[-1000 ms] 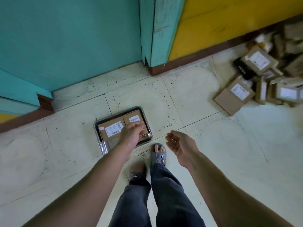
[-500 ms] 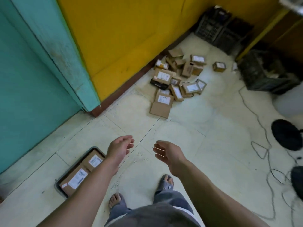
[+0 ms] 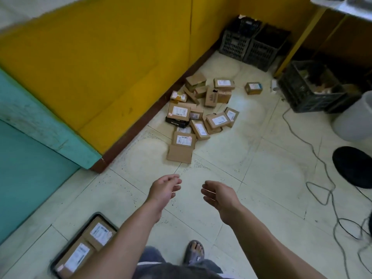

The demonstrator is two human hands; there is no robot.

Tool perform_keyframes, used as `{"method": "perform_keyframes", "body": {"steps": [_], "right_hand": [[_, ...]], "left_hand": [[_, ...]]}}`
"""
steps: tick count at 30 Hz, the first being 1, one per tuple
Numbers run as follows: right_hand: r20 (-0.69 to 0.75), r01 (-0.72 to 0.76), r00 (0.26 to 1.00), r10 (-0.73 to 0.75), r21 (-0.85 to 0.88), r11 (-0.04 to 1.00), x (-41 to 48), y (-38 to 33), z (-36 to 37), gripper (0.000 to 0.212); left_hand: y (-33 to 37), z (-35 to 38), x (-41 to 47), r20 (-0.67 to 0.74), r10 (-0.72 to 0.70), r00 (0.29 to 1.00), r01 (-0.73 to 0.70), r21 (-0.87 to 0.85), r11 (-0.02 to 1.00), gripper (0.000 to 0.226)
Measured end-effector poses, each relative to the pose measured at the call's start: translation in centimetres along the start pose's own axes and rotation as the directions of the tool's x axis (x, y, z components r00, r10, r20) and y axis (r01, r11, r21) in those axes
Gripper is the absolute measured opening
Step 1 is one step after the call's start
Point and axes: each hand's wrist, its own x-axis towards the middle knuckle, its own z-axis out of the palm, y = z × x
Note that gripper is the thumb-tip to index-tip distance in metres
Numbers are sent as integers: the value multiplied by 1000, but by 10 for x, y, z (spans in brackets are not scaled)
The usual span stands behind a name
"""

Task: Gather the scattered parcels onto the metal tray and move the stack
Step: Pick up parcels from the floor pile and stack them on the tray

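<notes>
Hands: left hand (image 3: 164, 189), right hand (image 3: 218, 195), both loose-fingered, holding nothing, apart above floor tile (image 3: 231, 154). Metal tray (image 3: 54, 265) (two parcels (image 3: 88, 244) aboard) at lower-left frame edge. Scattered parcels (image 3: 198, 115) heaped beside wall skirting (image 3: 141, 126).

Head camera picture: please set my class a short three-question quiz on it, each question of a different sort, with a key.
1. True or false: the left hand and the right hand both hold nothing.
2. How many parcels show on the metal tray?
3. Where does the pile of loose parcels lie?
A. on a chair
B. on the floor against the yellow wall
C. on a shelf

Key: 1 true; 2 two; 3 B.
</notes>
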Motion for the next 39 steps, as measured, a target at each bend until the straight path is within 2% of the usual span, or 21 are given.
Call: {"method": "perform_keyframes", "body": {"steps": [8, 19, 26, 31, 39], "right_hand": [[35, -48, 998, 49, -29, 998, 62, -65, 31, 15], [-26, -40, 999, 38, -62, 997, 163, -203, 98, 15], [-36, -94, 995, 92, -45, 995, 234, -267, 118, 17], [2, -156, 988, 156, -50, 987, 303, -320, 116, 18], [19, -255, 965, 260, -155, 955, 415, -370, 119, 16]], "left_hand": [[43, 19, 73, -49, -48, 998, 50, 45, 998, 23], [173, 17, 233, 55, 16, 998, -24, 145, 989, 20], [231, 31, 314, 30, -82, 996, 77, 123, 989, 18], [261, 57, 373, -37, -133, 990, 137, 150, 979, 16], [284, 89, 478, -101, -239, 966, 250, 125, 960, 20]]}}
